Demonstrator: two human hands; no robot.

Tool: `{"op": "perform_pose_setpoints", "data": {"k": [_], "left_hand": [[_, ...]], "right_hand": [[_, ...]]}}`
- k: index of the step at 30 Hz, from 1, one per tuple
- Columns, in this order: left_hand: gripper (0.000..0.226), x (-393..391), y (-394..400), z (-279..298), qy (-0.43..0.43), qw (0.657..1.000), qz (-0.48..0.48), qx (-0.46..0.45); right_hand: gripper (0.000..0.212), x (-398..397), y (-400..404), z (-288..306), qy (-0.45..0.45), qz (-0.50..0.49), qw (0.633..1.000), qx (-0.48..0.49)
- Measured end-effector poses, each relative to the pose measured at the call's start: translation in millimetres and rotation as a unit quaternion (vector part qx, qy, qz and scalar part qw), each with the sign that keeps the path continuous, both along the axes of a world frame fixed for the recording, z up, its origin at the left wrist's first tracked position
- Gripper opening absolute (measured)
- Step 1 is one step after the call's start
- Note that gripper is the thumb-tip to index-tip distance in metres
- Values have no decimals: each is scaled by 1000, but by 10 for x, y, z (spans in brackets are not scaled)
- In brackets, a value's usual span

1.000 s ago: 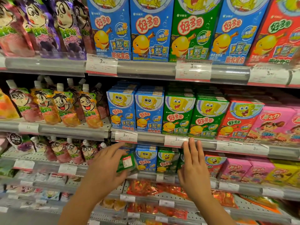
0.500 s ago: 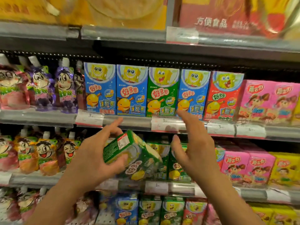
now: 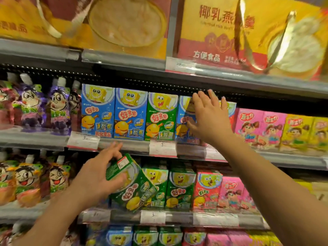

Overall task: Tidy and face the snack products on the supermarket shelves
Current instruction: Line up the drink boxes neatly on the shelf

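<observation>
My left hand [image 3: 96, 172] grips a green cartoon snack box [image 3: 132, 185], tilted with its top toward the upper left, in front of the middle shelf. My right hand [image 3: 208, 118] is raised with fingers spread, over a blue snack box [image 3: 183, 121] on the upper snack shelf; whether it touches the box is unclear. Left of it in that row stand a green box [image 3: 161, 116] and two more blue boxes [image 3: 113, 112]. A red box is mostly hidden behind my right hand.
Pink and yellow boxes [image 3: 269, 130] fill the row to the right, and purple spouted pouches [image 3: 40, 107] the left. Large yellow gift boxes [image 3: 248, 32] sit on the top shelf. Green, red and pink boxes [image 3: 193, 189] line the middle shelf, with orange pouches [image 3: 26, 180] at left.
The view has tilted upward. My left hand has lifted the green box from the low shelf, and my right hand has risen from a lower shelf edge to the blue box.
</observation>
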State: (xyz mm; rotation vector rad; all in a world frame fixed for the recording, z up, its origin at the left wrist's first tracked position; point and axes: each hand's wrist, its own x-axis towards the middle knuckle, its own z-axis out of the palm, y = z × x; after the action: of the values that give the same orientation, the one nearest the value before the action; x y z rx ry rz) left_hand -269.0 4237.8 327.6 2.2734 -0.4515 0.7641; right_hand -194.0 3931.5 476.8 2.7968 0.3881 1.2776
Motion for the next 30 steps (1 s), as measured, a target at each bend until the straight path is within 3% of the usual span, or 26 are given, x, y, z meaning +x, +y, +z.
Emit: {"op": "perform_pose_setpoints", "data": {"k": [6,8,14,17,21,24,26,30], "left_hand": [[55,-74,-34,74,10,1000,23,4],[49,-100,-53,84,15,1000,21,6],[46,-361,-227,158,-60,997,-10,49],[47,-566,-363,266,-68,996,-40,44],[36,-719,-442,317,-53,996,-70,12],[32,-772,-449,306,0,994,-102,-24],[37,-790,-463,257,9,992,-121,-19],[44,-839,-533,81,45,987,-155,-3]], "right_hand": [[51,-60,-56,95,-62,37,997,6],[46,-102,-78,141,-86,45,995,13],[31,-299,-205,277,-4,104,990,95],[24,-400,-300,243,-10,151,981,124],[23,-609,-414,90,-62,256,947,182],[26,-851,-413,-137,-82,361,888,272],[31,-1014,-347,-386,-62,411,854,313],[40,-1142,-161,-1040,64,446,831,326]]}}
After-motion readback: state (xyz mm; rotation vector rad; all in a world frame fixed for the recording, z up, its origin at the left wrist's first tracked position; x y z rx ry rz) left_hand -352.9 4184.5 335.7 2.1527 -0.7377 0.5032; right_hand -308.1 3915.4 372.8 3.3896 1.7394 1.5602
